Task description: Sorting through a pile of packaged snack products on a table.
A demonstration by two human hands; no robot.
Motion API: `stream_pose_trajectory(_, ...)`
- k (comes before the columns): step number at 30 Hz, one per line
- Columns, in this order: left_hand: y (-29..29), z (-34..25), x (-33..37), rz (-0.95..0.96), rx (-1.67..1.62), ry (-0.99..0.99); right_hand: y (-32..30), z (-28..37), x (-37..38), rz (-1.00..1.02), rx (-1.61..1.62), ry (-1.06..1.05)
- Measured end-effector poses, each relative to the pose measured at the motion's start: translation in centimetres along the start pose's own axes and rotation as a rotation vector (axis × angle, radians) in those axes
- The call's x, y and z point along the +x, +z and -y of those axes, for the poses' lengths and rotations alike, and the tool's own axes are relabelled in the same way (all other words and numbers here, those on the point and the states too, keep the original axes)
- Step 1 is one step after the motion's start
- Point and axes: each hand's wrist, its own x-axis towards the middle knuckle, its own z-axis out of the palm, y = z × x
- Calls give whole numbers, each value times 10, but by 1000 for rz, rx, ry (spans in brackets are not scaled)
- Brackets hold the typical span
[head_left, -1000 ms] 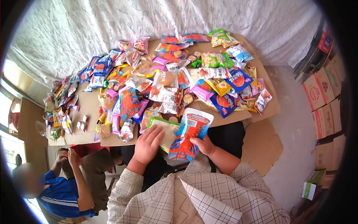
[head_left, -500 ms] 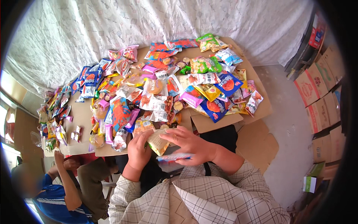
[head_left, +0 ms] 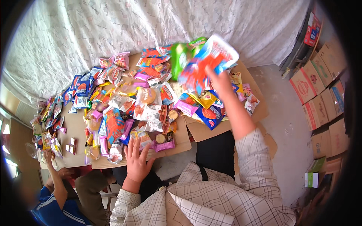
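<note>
My right hand [head_left: 219, 80] is stretched over the far right of the pile, closed on blurred snack packets. The clearest is a red, white and blue packet [head_left: 220, 52] with a pale rim. Against its left side shows a smeared green packet [head_left: 179, 60]; I cannot tell whether my fingers hold it too. My left hand [head_left: 136, 161] has its fingers spread at the table's near edge and holds nothing. Its fingertips are by a yellow-orange packet [head_left: 141, 138] and a purple packet [head_left: 165, 146]. Under my right arm lies a dark blue packet [head_left: 209, 116].
Mixed snack packets cover the cardboard tabletop [head_left: 177, 135]. At the left a co-worker in a blue top [head_left: 62, 205] reaches to another heap [head_left: 49, 130]. A white sheet [head_left: 151, 22] hangs behind. Cardboard boxes [head_left: 320, 101] are stacked on the right.
My right hand has swung from near my lap to the far right of the pile with packets. My left hand has let go of the yellow-green packet and opened.
</note>
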Motion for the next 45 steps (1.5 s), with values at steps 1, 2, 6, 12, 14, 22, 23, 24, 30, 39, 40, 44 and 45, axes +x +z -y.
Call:
stream_pose_trajectory(1, 4, 1, -4, 28, 54, -7, -12, 2, 31, -55, -23, 54)
stream_pose_trajectory(2, 7, 3, -6, 29, 51, -33, -22, 1, 53, -159, 1, 32)
stream_pose_trajectory(6, 15, 10, -12, -11, 93, -79, -42, -19, 87, -361, 310, -59)
stream_pose_trajectory(12, 24, 11, -7, 35, 109, -64, -34, -67, 58, -100, -396, 205)
stream_pose_trajectory(14, 25, 10, -5, 24, 102, -69, -33, -77, 60, -24, -556, 211)
stream_pose_trajectory(22, 25, 8, -4, 11, 100, -77, -29, -95, 101, 53, -607, 171)
stream_pose_trajectory(23, 25, 7, -4, 13, 99, -83, -33, -91, 105, 55, -563, 202)
stream_pose_trajectory(24, 25, 7, -3, 13, 89, -84, -34, -88, 107, -14, -481, 76)
stream_pose_trajectory(30, 24, 5, 1, 28, 73, -96, -43, -51, 150, -241, -378, 68)
stream_pose_trajectory(39, 24, 5, 3, -13, 69, -114, -37, -70, 104, -95, -185, 110)
stream_pose_trajectory(40, 24, 5, 3, -15, 69, -127, -34, -72, 97, -69, -138, 95)
stream_pose_trajectory(44, 25, 6, 3, -13, 85, -148, -19, -69, 73, 149, -126, 230)
stream_pose_trajectory(45, 26, 7, 3, -22, 83, -138, -11, -65, 70, 198, -143, 298)
